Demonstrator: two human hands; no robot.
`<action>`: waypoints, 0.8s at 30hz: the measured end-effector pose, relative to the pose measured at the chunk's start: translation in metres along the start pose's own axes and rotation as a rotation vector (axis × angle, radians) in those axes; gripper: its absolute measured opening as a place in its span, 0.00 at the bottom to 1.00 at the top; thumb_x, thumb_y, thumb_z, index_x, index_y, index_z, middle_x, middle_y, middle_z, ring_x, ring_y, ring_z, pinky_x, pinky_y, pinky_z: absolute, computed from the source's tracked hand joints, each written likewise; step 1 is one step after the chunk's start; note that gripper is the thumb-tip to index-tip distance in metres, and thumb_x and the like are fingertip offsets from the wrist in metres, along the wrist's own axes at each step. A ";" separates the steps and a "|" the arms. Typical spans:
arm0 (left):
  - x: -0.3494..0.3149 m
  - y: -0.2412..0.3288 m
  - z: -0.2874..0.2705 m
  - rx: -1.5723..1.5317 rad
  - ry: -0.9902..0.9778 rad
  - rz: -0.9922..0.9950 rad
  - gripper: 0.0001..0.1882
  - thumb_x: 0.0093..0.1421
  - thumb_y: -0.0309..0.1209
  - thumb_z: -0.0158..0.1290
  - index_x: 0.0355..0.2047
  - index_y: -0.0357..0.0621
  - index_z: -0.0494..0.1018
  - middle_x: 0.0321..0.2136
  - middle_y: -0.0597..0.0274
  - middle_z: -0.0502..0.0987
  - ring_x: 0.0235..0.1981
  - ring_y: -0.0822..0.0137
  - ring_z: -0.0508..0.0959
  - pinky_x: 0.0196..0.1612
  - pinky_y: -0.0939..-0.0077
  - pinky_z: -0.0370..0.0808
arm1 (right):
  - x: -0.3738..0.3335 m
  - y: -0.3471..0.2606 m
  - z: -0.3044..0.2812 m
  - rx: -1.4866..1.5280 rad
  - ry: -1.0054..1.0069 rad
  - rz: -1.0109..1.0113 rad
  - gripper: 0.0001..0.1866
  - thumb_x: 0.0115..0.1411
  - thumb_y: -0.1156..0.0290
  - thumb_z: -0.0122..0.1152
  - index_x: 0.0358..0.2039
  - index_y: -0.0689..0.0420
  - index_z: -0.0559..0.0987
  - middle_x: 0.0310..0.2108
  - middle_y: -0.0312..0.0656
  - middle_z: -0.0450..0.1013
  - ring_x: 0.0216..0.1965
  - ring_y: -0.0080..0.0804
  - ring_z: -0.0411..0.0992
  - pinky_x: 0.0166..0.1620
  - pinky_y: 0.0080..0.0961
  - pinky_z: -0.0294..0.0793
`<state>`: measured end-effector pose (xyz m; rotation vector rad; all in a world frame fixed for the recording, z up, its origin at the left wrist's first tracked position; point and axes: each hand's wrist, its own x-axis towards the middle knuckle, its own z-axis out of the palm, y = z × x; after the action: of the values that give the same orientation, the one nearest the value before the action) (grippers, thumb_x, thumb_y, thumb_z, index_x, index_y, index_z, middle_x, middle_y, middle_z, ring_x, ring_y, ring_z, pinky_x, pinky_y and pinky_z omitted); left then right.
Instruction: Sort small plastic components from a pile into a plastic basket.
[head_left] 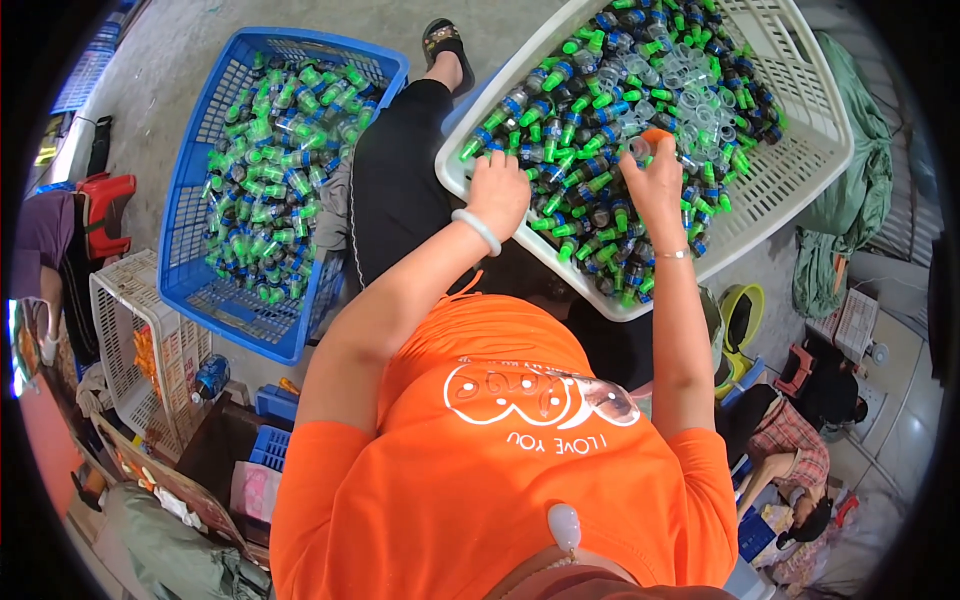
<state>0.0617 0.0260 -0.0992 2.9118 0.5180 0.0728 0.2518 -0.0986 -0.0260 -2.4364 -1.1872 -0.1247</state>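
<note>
In front of me a white plastic basket [800, 150] holds many small dark bottles [600, 130] with green tips and blue bands. A heap of clear plastic cups [700, 100] lies on top of them. My right hand [655, 190] is above the basket, thumb and fingers closed on a clear cup [638, 148]; a small orange thing [656, 136] shows by its fingertips. My left hand [500, 193] is at the basket's near left rim among the bottles. Its fingers are curled down, and whatever they grip is hidden beneath them.
On the left stands a blue basket [185, 200] of similar green-tipped pieces. A white crate [118, 330] with a blue can [211, 377] beside it is nearer. Green cloth [855, 150] hangs at the right. Another person [795, 440] sits at lower right; a further one is at the left edge.
</note>
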 end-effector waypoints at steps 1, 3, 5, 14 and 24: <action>0.006 0.001 0.001 0.003 -0.001 0.002 0.06 0.54 0.29 0.50 0.28 0.42 0.76 0.33 0.58 0.74 0.40 0.57 0.71 0.41 0.63 0.66 | -0.002 -0.004 -0.005 0.119 -0.001 0.024 0.17 0.52 0.69 0.64 0.41 0.60 0.72 0.33 0.43 0.70 0.36 0.40 0.71 0.39 0.40 0.69; 0.012 0.000 0.001 -0.030 -0.083 -0.019 0.07 0.53 0.28 0.51 0.30 0.42 0.76 0.34 0.58 0.75 0.40 0.57 0.71 0.42 0.61 0.67 | -0.007 -0.012 -0.016 0.195 -0.031 0.014 0.18 0.52 0.70 0.63 0.42 0.60 0.72 0.32 0.43 0.70 0.34 0.39 0.71 0.39 0.37 0.69; 0.009 -0.005 0.000 -0.034 -0.130 -0.042 0.07 0.52 0.28 0.51 0.31 0.42 0.76 0.35 0.58 0.75 0.40 0.57 0.72 0.43 0.60 0.67 | -0.014 -0.022 -0.022 0.343 -0.098 -0.012 0.19 0.53 0.72 0.62 0.45 0.61 0.72 0.31 0.43 0.70 0.31 0.37 0.71 0.37 0.30 0.70; -0.013 -0.020 -0.039 -1.968 0.017 -0.393 0.10 0.65 0.35 0.49 0.40 0.43 0.73 0.32 0.63 0.74 0.31 0.68 0.74 0.33 0.70 0.72 | -0.035 -0.066 -0.022 0.573 -0.356 0.006 0.17 0.57 0.71 0.61 0.48 0.58 0.73 0.34 0.36 0.70 0.33 0.26 0.68 0.41 0.23 0.69; -0.035 -0.015 -0.057 -1.687 -0.075 -0.604 0.15 0.69 0.36 0.42 0.50 0.41 0.62 0.29 0.60 0.71 0.19 0.72 0.70 0.21 0.77 0.70 | -0.033 -0.090 -0.011 0.666 -0.572 -0.028 0.15 0.62 0.70 0.57 0.48 0.60 0.71 0.36 0.38 0.72 0.36 0.25 0.70 0.42 0.22 0.71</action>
<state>0.0193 0.0378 -0.0469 1.0757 0.7442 0.1880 0.1622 -0.0784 0.0055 -1.8917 -1.2190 0.8706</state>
